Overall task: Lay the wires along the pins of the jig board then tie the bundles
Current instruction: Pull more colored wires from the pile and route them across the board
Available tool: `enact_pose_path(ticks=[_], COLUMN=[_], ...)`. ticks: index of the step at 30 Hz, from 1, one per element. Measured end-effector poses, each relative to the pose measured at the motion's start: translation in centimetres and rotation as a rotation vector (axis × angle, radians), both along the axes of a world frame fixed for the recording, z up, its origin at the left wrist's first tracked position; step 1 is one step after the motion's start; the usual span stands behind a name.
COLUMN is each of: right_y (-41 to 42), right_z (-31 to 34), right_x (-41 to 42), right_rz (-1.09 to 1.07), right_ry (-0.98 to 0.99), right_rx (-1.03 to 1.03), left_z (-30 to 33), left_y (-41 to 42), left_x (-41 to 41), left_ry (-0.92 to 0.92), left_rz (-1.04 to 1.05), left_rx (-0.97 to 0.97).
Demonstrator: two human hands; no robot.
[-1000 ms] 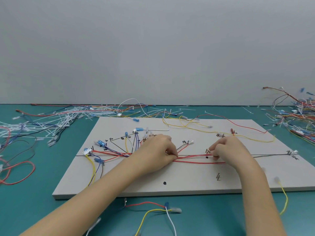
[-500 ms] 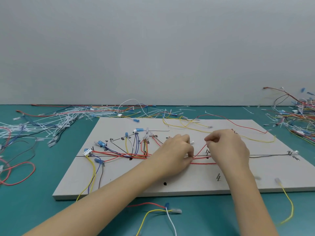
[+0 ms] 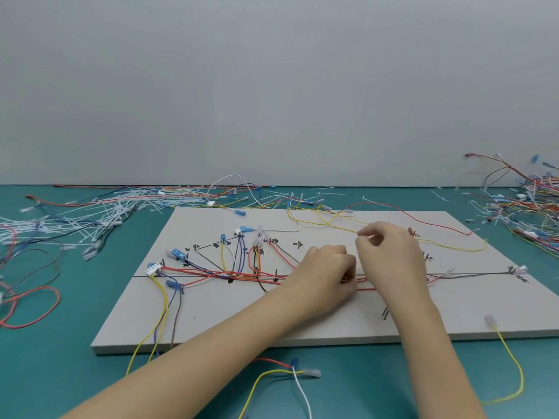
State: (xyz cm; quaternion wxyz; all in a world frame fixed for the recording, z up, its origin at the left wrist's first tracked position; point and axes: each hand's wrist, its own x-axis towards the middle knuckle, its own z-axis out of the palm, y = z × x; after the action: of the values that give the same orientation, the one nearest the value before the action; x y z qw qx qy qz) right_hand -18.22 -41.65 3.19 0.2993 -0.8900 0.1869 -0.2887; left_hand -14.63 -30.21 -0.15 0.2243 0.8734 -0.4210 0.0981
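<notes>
In the head view both hands have drawn together over the middle of the jig board (image 3: 211, 322): a second ago they sat well apart along the red wire bundle (image 3: 242, 275), and now they almost touch. The left hand (image 3: 325, 275) has slid rightward and rests clenched on the bundle, its fingertips pinching the red strands just where they emerge toward the right hand. The right hand (image 3: 390, 255) has lifted its thumb and forefinger clear of the board, pinched shut on something thin and pale that cannot be made out; it may be a tie or a wire end. Left of the left hand, the bundle runs along the drawn line to the white connector (image 3: 151, 269), with blue connectors (image 3: 177, 254) and short branch wires fanned out beyond it. Beyond the right hand a yellow wire (image 3: 438, 247) loops loose on the board. Far to the left on the bench (image 3: 60, 373) lies a heap of white cable ties (image 3: 99, 216). The closing of the hands suggests laying has given way to gathering strands at one spot, probably for a tie.
</notes>
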Motion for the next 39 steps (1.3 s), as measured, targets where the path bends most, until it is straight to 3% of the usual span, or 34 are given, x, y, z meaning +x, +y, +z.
enact_pose_path(ticks=[3,7,10,20,28,39], right_y=[-1.6,-3.3,-4.6,-5.8,-7.6,-9.9], right_z=[0.2,-0.1,-0.5,-0.8,-1.8,-2.3], right_x=[-0.4,-0.5,-0.3,0.2,1.1,0.7], right_rz=[-0.09,-0.044,-0.041,-0.184,-0.309,-0.381], right_ry=[0.146,0.457,0.54,0.429,0.143,0.182], right_rx=[0.043,0.129,0.175,0.256,0.35,0.329], left_z=[0.1,0.0,-0.1,-0.9,-1.0,-1.0], left_y=[-0.1,-0.3,-0.4,-0.6,-0.7,-0.7], left_x=[0.0,0.0,0.0,-0.7,-0.9,-1.1], left_ry=[0.074,0.119,0.157,0.142,0.119,0.123], left_rz=[-0.006,0.016,0.043,-0.013,-0.038,-0.026], left_rx=[-0.053,-0.115,-0.19,-0.195,-0.175,-0.165])
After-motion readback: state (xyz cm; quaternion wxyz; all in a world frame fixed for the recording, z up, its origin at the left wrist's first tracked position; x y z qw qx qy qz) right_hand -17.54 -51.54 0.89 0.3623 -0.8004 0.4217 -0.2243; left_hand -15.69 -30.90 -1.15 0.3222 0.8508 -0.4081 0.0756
